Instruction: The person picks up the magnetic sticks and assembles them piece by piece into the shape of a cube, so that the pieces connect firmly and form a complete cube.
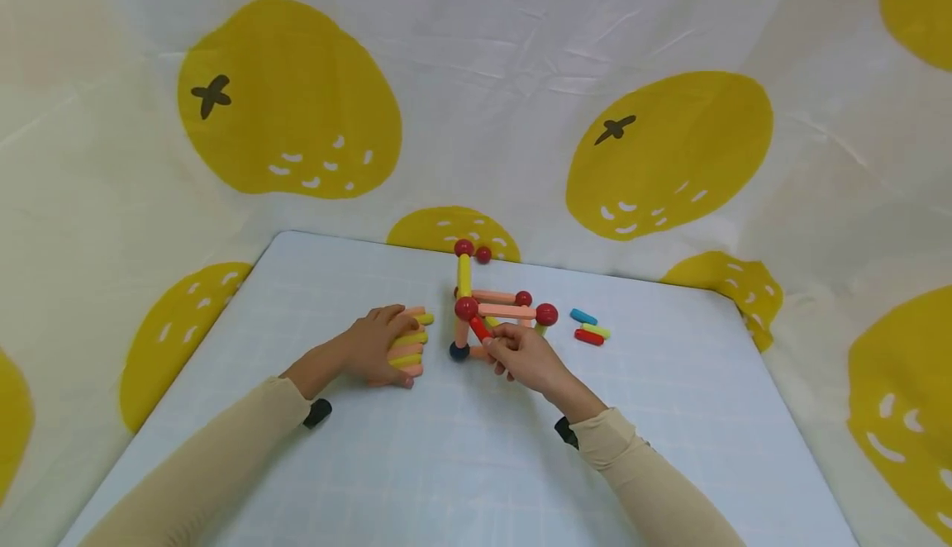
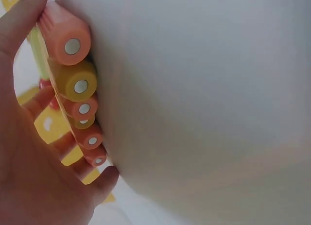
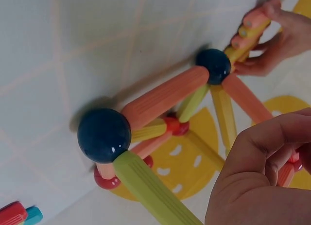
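My left hand (image 1: 372,345) rests spread over a row of pink and yellow magnetic rods (image 1: 406,349); in the left wrist view the thumb lies at one end of the row, and silver magnets show in the rod ends. With thumb and fingers, my right hand (image 1: 530,359) pinches a red magnetic rod (image 1: 479,329). Its upper end meets a red ball (image 1: 466,308) on a frame of rods and balls. A pink rod (image 1: 507,311) links that ball to another red ball (image 1: 546,314). Dark blue balls (image 3: 104,135) form lower corners. My fingers hide the red rod's lower end.
Right of the frame lie a blue rod (image 1: 583,316), a yellow-green rod (image 1: 597,330) and a second red rod (image 1: 589,337). A loose-looking red ball (image 1: 483,255) sits behind the frame. A fruit-patterned cloth (image 1: 483,142) hangs behind the white table (image 1: 446,464).
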`<state>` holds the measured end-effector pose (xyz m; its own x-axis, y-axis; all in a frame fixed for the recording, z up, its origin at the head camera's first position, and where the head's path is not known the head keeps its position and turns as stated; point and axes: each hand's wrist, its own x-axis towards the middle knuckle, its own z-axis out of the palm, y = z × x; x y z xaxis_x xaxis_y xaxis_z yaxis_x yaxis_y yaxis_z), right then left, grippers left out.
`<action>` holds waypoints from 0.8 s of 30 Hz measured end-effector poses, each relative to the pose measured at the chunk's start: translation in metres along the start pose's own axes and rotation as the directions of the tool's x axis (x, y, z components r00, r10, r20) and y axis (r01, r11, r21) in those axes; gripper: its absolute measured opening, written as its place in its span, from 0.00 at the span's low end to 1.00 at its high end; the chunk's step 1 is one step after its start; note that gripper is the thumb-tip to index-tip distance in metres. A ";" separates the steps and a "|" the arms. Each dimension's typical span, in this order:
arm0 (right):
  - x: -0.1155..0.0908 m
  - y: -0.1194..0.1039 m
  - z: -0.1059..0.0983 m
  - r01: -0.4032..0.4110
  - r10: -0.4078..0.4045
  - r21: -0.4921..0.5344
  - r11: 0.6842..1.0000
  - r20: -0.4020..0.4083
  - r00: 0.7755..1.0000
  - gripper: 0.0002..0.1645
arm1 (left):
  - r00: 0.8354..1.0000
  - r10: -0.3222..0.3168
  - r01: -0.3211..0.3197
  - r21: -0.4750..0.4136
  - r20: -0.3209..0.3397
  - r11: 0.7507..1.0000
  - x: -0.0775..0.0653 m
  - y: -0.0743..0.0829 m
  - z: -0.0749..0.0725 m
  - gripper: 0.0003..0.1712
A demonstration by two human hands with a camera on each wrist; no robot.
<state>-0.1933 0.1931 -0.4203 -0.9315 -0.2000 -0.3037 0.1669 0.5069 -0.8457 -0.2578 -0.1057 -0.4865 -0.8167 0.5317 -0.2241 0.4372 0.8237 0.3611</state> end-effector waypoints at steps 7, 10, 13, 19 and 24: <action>-0.001 0.000 0.000 0.003 -0.003 0.000 1.000 -0.003 1.000 0.14 | 0.997 0.080 -0.081 0.031 0.007 0.996 -0.041 0.028 0.018 0.55; -0.001 0.000 -0.002 0.012 -0.012 -0.006 1.000 0.002 1.000 0.13 | 0.992 0.124 -0.126 0.047 0.037 0.991 -0.053 0.044 0.024 0.56; -0.001 0.000 -0.003 0.022 -0.022 -0.021 1.000 0.004 1.000 0.13 | 0.985 0.164 -0.167 0.060 0.059 0.984 -0.060 0.061 0.033 0.56; -0.001 -0.001 -0.005 0.015 -0.014 -0.033 0.999 0.012 1.000 0.14 | 0.967 0.249 -0.252 0.069 0.058 0.965 -0.068 0.096 0.049 0.55; -0.002 0.000 -0.005 0.009 -0.009 -0.022 1.000 0.013 1.000 0.15 | 0.951 0.308 -0.310 0.076 0.041 0.948 -0.073 0.116 0.064 0.53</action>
<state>-0.1929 0.1977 -0.4179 -0.9286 -0.2154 -0.3021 0.1514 0.5235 -0.8385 -0.1235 -0.0369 -0.4859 -0.6262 0.7671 -0.1389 0.6964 0.6306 0.3426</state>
